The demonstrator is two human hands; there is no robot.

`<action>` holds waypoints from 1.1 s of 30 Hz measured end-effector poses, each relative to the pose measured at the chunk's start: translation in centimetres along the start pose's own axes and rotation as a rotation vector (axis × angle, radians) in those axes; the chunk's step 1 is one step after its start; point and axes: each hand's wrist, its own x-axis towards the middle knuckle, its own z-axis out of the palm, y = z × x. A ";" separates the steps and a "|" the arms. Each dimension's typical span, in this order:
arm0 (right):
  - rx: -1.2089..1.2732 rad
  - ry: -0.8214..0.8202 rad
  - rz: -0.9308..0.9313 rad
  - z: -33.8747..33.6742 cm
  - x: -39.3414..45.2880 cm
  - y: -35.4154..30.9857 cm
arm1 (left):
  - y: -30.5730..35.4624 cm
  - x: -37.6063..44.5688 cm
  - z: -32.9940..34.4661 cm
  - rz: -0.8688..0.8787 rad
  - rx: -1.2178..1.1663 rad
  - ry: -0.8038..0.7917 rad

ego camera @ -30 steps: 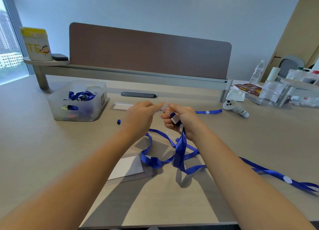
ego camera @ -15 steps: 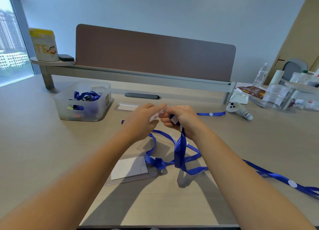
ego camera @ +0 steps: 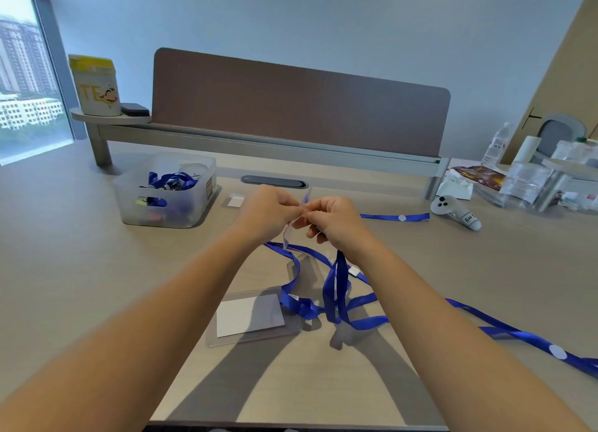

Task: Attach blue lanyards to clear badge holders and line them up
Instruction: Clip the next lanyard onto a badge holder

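Observation:
Both hands meet above the desk's middle. My left hand (ego camera: 268, 213) pinches the top of a clear badge holder (ego camera: 293, 229), which hangs edge-on between the hands. My right hand (ego camera: 336, 224) grips the clip end of a blue lanyard (ego camera: 336, 289) against it; the clip itself is hidden by my fingers. The strap drops from that hand, loops on the desk and trails off to the right. Another clear badge holder (ego camera: 250, 316) with a white card lies flat on the desk below my left wrist, touching the loops.
A translucent bin (ego camera: 168, 193) with more lanyards stands at the back left. A small badge holder (ego camera: 235, 201) lies beside it. Another blue lanyard (ego camera: 396, 217) and a white controller (ego camera: 454, 211) lie at the right, with bottles and packets behind. A brown divider screen (ego camera: 301, 107) closes the back.
Both hands rose slightly. The white clip end in my right hand is now covered by fingers, and the clear holder has turned edge-on between the hands.

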 end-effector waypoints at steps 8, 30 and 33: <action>-0.142 0.019 -0.059 0.6 0.0 0.0 | 0.4 0.3 -0.9 -0.001 0.156 -0.084; -0.074 -0.017 -0.134 1.1 0.3 0.1 | -1.1 -0.1 -1.2 0.168 0.161 -0.007; -0.016 -0.058 -0.118 0.9 0.4 0.2 | -1.3 0.3 -1.6 0.167 0.144 -0.046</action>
